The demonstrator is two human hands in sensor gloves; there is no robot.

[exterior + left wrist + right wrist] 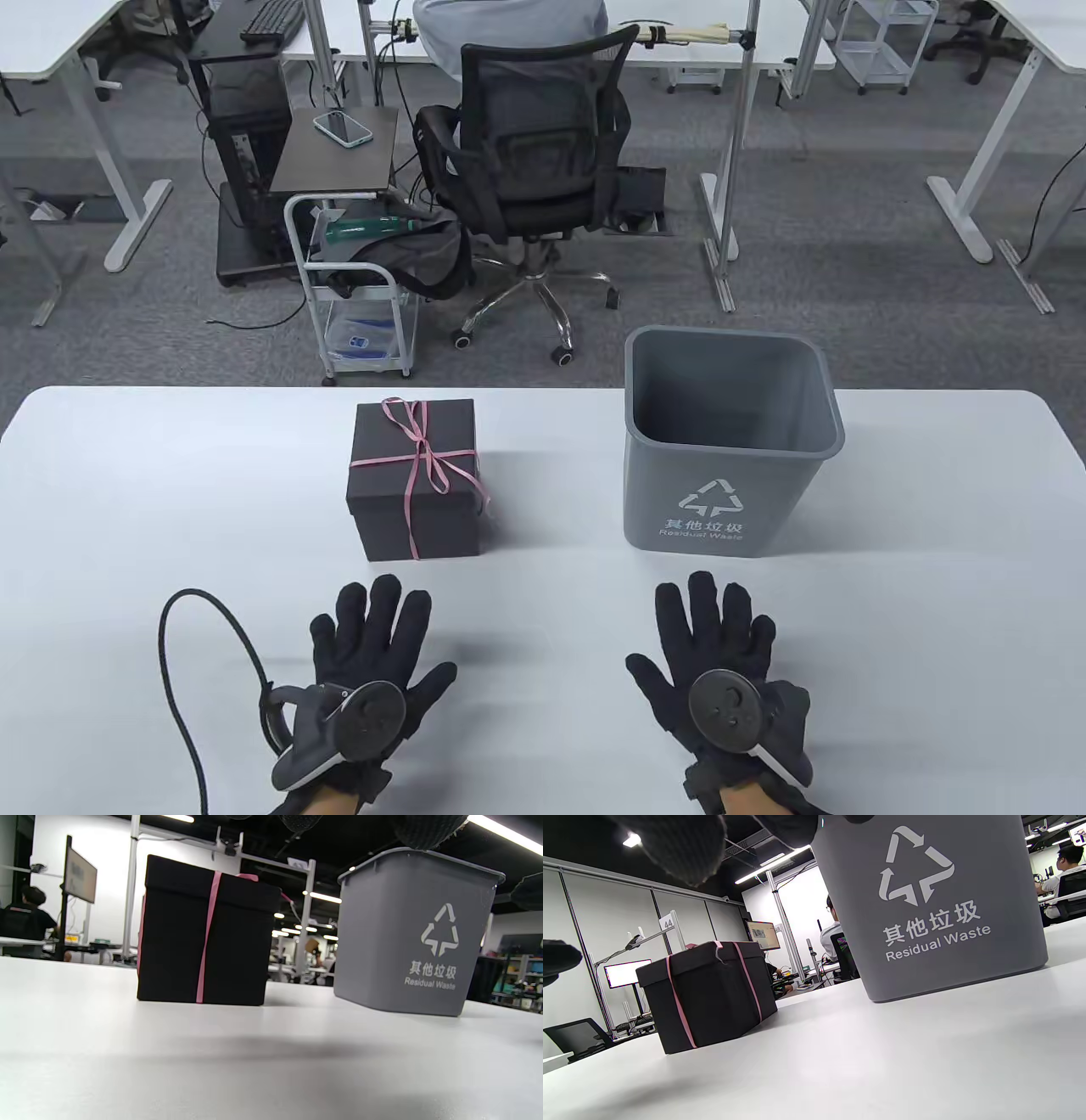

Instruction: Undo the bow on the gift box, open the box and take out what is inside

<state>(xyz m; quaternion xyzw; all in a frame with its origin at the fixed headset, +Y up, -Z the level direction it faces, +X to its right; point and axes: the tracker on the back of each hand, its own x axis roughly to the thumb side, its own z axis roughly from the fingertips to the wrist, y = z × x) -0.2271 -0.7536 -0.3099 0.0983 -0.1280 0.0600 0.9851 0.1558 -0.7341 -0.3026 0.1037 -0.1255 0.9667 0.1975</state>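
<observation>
Box (416, 480), black and stiff-looking, stands on the table (127, 509), left of a grey bin (730, 441). Its pink bow (420, 446), thin and soft, is probably best pinched at a loose tail. Left hand (365, 671) and right hand (721, 662) lie flat, holding nothing.

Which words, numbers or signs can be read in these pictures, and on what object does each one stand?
"其他垃圾": on the front of the grey bin.
"Residual Waste": below it, on the same bin.
Recycling-arrows sign: above both lines, on the bin.
"44": on a small white tag on a frame in the background, right wrist view.
The monitor screens in the background are too small to read.
The gift box bears no text.
</observation>
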